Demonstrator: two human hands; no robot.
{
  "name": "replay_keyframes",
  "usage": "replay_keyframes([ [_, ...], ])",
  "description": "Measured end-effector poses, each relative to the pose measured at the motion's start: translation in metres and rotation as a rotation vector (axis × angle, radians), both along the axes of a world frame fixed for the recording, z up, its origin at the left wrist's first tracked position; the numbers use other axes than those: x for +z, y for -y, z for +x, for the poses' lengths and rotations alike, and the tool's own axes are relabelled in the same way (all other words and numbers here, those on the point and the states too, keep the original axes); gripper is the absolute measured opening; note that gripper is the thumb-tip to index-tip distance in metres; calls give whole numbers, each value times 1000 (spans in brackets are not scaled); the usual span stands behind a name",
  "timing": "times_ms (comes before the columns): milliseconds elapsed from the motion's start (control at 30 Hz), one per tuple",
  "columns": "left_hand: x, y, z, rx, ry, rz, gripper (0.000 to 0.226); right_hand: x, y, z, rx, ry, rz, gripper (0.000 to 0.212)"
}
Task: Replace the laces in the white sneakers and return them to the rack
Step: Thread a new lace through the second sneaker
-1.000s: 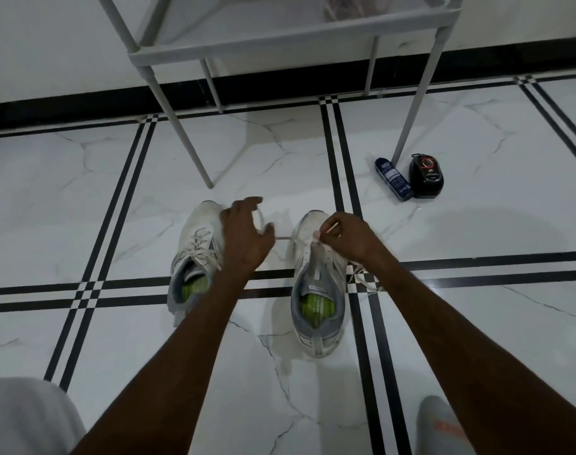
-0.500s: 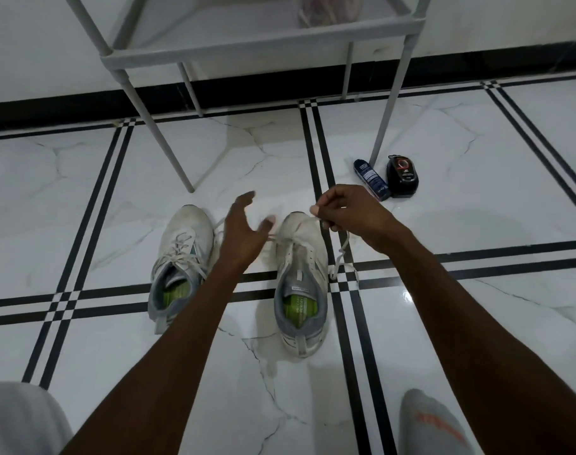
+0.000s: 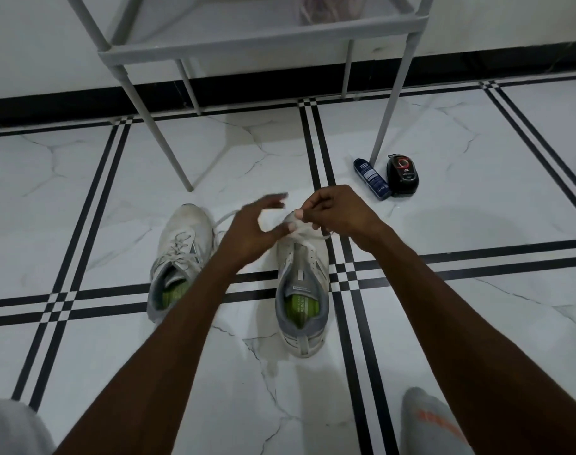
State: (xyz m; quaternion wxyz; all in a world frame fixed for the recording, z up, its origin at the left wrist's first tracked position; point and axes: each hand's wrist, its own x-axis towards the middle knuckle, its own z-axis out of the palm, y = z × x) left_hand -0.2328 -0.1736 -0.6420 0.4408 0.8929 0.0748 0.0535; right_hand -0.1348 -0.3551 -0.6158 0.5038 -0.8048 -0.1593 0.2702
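Head view: white lace-up fabric sneaker with green insole (image 3: 301, 284) lying heel toward the wearer, long axis running away toward the grey metal rack (image 3: 263, 44), toe directly beneath both hands, its laced twin (image 3: 178, 257) just left. Right hand (image 3: 337, 213) nearer, fingers curled, pinching the white lace (image 3: 308, 236) above the toe; left hand (image 3: 252, 229) blurred, fingers spread wide, thumb touching the lace, seemingly holding nothing.

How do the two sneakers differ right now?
The left sneaker is laced up its front; the right sneaker has lace only near the toe. The left sneaker lies angled and untouched; the right sneaker points straight ahead, with the right hand pinching its lace. Both are white with green insoles.
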Motion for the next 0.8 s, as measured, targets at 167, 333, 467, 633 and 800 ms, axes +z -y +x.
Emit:
replay_keyframes([
  [167, -11, -18, -1, 398, -27, 90, 21, 3, 7, 4, 11, 45, -61, 27],
  [333, -9, -44, -8, 664, -185, 239, 24, 4, 17, 6, 41, 49, -67, 22],
  [467, -10, -18, -1, 147, 110, 188, 63, 3, 6, 7, 58, 23, -76, 11],
  [633, -5, 23, 9, -103, 45, 25, 21, 4, 1, 2, 18, -2, -49, 12],
  [800, -11, 29, 5, 40, -8, 7, 11, -5, 11, -4, -107, -78, -143, 31],
])
